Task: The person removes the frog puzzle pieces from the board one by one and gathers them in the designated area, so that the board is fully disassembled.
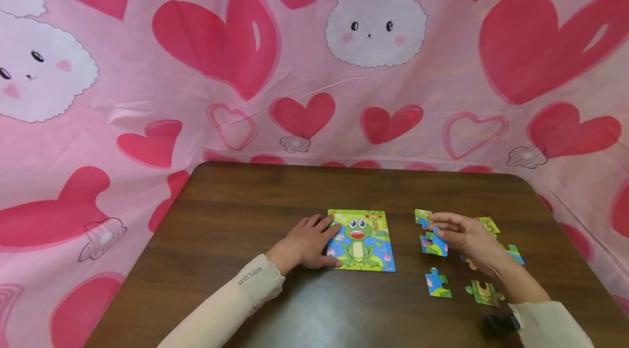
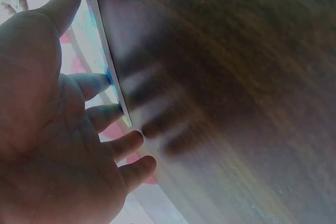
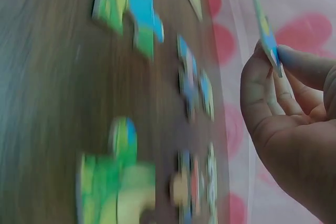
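My left hand [image 1: 308,243] rests on the left side of a square frog picture board [image 1: 360,249], fingers spread. In the left wrist view, its thumb and some fingertips touch the board's edge [image 2: 107,56]. My right hand [image 1: 469,241] is above the loose jigsaw pieces on the right. Between thumb and fingers it pinches a green, yellow and blue jigsaw piece [image 3: 268,35], raised off the table in the right wrist view. Nearby lie a blue-green piece [image 1: 436,285] and a green-tan piece [image 1: 485,294]. Other pieces are partly hidden behind the right hand.
The brown wooden table [image 1: 236,211] carries the board and the pieces. More pieces lie beyond the right hand, among them a green one [image 1: 487,224] and a blue-green one [image 1: 514,253]. A pink cloth [image 1: 304,80] with hearts and rabbits hangs behind the table.
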Demonstrator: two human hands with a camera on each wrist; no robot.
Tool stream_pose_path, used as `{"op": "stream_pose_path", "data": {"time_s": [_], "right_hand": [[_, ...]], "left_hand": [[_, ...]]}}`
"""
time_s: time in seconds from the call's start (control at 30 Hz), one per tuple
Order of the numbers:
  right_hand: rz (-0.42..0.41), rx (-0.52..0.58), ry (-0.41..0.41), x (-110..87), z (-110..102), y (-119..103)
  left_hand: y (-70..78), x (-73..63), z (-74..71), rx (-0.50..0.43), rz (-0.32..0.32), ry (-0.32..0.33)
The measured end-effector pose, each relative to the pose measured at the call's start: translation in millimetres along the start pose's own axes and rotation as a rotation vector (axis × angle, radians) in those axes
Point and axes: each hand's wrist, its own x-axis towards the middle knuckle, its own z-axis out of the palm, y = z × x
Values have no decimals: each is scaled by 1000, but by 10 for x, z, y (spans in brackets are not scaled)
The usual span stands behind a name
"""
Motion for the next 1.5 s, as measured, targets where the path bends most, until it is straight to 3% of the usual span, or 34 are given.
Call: {"op": "stream_pose_path", "data": {"time_s": [0.47, 0.83, 0.97, 1.13, 1.33, 1.5], "right_hand": [[-51, 115, 93, -638, -728, 483], [96, -203, 137, -985, -1049, 732], [77, -231, 107, -1060, -1101, 811], [118, -205, 75, -1112, -1090, 881], [231, -261, 114, -1116, -994, 864], [257, -373, 167, -1100, -881, 790]], "left_hand": [[9, -5, -11, 6, 4, 7], [13, -10, -18, 20, 2, 13], [15, -8, -22, 23, 0, 13], [14, -8, -21, 30, -2, 9], [19, -5, -18, 30, -5, 1], [28, -9, -22, 21, -9, -3]]}}
